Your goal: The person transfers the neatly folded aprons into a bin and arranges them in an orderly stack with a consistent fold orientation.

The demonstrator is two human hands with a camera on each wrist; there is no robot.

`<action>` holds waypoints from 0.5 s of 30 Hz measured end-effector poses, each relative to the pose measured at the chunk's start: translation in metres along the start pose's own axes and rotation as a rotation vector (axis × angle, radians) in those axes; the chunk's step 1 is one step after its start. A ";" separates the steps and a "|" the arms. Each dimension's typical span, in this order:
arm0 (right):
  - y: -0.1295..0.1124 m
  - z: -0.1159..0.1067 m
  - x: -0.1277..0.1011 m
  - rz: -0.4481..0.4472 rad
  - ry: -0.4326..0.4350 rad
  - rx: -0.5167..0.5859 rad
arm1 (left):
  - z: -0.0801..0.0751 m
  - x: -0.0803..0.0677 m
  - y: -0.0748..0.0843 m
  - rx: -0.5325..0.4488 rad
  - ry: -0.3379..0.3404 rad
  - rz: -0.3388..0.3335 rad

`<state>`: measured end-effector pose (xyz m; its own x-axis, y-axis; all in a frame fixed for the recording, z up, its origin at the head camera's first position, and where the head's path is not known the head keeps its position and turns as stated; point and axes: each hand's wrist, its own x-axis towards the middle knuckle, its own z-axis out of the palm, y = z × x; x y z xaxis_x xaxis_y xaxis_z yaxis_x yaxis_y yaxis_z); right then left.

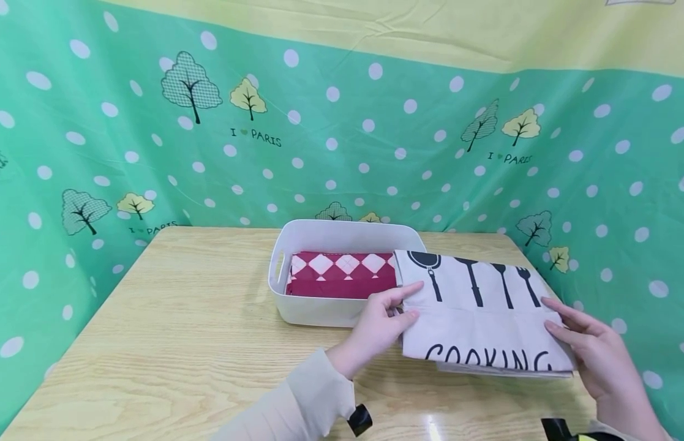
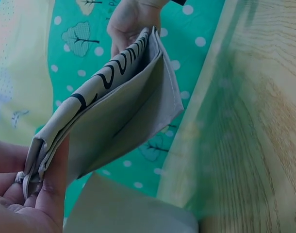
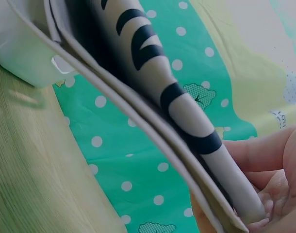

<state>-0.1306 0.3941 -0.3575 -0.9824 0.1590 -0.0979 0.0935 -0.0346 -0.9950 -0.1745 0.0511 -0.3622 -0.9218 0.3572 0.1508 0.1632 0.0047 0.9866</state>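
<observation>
Both hands hold a folded cream cloth [image 1: 479, 312] printed with black utensils and the word COOKING, lifted just above the wooden desk [image 1: 171, 343]. The left hand [image 1: 377, 327] pinches its left edge between curled fingers [image 2: 53, 187] and thumb; the right hand [image 1: 592, 352] grips its right edge the same way. The cloth's far corner overlaps the white bin [image 1: 314, 236], which holds a folded red diamond-patterned cloth [image 1: 342, 275].
</observation>
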 end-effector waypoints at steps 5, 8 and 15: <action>0.001 0.003 0.000 0.010 0.009 -0.014 | -0.006 -0.002 0.001 0.007 0.005 -0.010; 0.002 0.006 0.000 0.009 0.001 -0.027 | -0.011 -0.003 0.002 0.008 0.002 -0.010; 0.000 0.012 0.002 -0.038 -0.058 0.019 | -0.023 -0.003 0.003 -0.112 -0.087 -0.051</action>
<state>-0.1348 0.3831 -0.3572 -0.9929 0.1032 -0.0583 0.0536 -0.0482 -0.9974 -0.1790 0.0281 -0.3578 -0.8932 0.4385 0.0991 0.0724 -0.0773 0.9944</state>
